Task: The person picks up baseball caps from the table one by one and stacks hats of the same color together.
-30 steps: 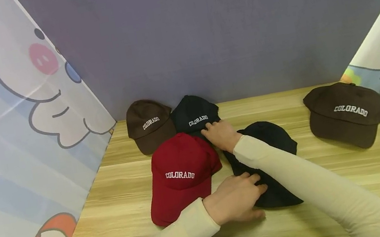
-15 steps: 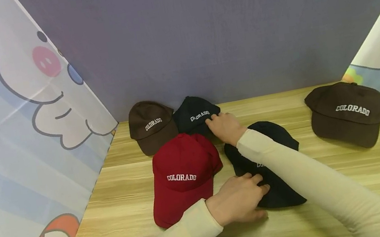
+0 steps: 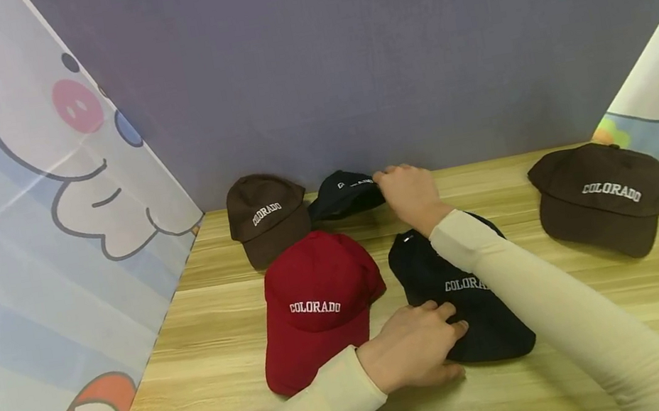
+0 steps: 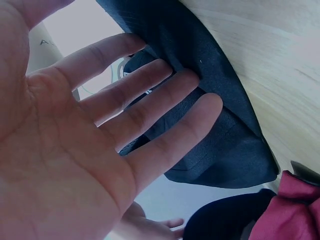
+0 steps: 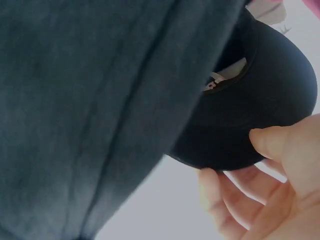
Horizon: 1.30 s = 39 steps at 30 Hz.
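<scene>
My right hand [image 3: 408,194] pinches the back black cap [image 3: 344,194], which is tilted with its crown toward the grey wall. In the right wrist view, thumb and fingers [image 5: 270,145] are on either side of that cap's edge [image 5: 215,142]. With fingers spread and nearly straight, my left hand [image 3: 413,347] rests at the brim of the nearer black cap [image 3: 484,325]. The left wrist view shows its open palm [image 4: 70,165] beside that cap's dark fabric [image 4: 220,145]. My right forearm partly covers the nearer cap and its white COLORADO lettering.
A red cap [image 3: 316,283] lies left of the nearer black cap. One brown cap [image 3: 265,208] sits at the back left, another [image 3: 608,186] at the far right. A grey wall [image 3: 384,60] closes off the back of the wooden table [image 3: 213,368].
My right hand has moved up and right at the back black cap's edge, and that cap has tilted backward and lifted at its front. The left hand has stayed in place.
</scene>
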### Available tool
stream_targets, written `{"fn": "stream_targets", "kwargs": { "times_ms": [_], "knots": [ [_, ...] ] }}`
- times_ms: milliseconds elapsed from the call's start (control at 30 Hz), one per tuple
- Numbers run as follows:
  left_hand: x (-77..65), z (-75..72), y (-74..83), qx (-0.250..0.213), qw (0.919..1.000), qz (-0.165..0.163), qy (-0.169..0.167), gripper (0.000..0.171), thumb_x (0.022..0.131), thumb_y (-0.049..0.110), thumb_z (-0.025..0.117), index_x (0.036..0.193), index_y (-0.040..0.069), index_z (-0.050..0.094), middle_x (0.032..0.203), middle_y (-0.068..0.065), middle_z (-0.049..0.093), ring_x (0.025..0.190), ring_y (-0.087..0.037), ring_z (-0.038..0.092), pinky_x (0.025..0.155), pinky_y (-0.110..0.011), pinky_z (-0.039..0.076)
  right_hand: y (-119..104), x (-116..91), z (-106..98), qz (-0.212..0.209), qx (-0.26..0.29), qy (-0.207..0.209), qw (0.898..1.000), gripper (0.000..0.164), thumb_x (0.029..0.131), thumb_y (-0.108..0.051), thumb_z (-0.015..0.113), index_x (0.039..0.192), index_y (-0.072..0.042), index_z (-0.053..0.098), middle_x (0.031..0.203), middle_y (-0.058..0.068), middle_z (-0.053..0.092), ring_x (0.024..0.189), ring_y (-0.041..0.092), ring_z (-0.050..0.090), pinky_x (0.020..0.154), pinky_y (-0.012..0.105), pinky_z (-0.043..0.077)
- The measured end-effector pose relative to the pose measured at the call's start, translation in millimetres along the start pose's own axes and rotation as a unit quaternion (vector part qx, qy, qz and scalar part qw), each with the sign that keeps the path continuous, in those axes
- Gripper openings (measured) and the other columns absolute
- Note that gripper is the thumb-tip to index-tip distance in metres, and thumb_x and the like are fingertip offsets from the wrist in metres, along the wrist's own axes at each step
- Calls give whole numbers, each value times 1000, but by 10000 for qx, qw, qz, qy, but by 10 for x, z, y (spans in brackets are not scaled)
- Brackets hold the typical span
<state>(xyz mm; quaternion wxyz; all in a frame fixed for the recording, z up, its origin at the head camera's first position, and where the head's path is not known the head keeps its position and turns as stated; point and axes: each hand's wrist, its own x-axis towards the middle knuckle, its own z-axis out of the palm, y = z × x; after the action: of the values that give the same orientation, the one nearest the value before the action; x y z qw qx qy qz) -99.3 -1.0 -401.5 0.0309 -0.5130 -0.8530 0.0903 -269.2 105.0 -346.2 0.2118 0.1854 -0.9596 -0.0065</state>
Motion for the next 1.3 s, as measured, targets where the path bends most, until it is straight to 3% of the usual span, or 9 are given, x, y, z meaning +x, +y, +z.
{"fn": "stream_targets", "kwargs": {
  "times_ms": [167, 400, 533, 767, 967, 1167, 1300],
  "knots": [
    [7, -2, -3, -19, 10000, -23, -7, 54, 76, 60, 58, 122, 30, 57, 114, 8, 49, 87, -8, 46, 61, -21, 39, 90, -45, -108, 28, 227, 1091, 9938, 16, 92, -22, 51, 98, -19, 65, 84, 2, 60, 70, 25, 55, 49, 42, 42],
    [33, -3, 18, -72, 10000, -42, 8, 54, 77, 61, 57, 122, 30, 57, 111, 9, 48, 86, -7, 44, 60, -22, 39, 323, -195, -379, -89, 785, 2368, 9683, 17, 91, -24, 53, 99, -18, 67, 91, 0, 62, 73, 22, 56, 49, 39, 40],
    [31, -7, 9, -66, 9999, -81, -9, 52, 78, 59, 57, 121, 30, 58, 109, 9, 48, 86, -7, 44, 61, -22, 39, 465, -289, -551, -56, 1007, 3054, 9469, 21, 93, -28, 50, 100, -17, 67, 91, 0, 62, 74, 22, 57, 52, 39, 40],
    [14, -7, -5, -60, 10000, -22, 29, 49, 79, 57, 57, 119, 28, 59, 103, 9, 49, 83, -7, 46, 60, -21, 38, 637, -537, -769, 250, 1620, 4229, 8912, 19, 90, -28, 56, 96, -17, 70, 88, -3, 63, 78, 17, 59, 63, 36, 44],
    [21, -19, -6, -88, 9999, -58, 14, 51, 80, 57, 56, 121, 28, 58, 108, 8, 50, 87, -7, 46, 63, -21, 39, 655, -698, -885, 313, 2082, 4717, 8562, 14, 85, -25, 63, 89, -15, 72, 83, 0, 63, 78, 21, 57, 71, 33, 41],
    [23, -20, 9, -40, 10000, -80, -23, 52, 80, 57, 56, 122, 29, 57, 109, 9, 49, 89, -7, 46, 63, -21, 39, 544, -872, -1028, 369, 2386, 4954, 8344, 10, 82, -16, 65, 85, -11, 72, 80, 7, 63, 74, 26, 55, 70, 32, 39],
    [28, -19, 27, 85, 9999, -91, -28, 53, 79, 58, 56, 124, 29, 56, 112, 8, 49, 92, -8, 47, 63, -22, 39, 557, -943, -1046, 442, 2496, 5017, 8271, 9, 81, -15, 65, 84, -10, 72, 80, 7, 63, 74, 26, 55, 71, 30, 38]
  ]
}}
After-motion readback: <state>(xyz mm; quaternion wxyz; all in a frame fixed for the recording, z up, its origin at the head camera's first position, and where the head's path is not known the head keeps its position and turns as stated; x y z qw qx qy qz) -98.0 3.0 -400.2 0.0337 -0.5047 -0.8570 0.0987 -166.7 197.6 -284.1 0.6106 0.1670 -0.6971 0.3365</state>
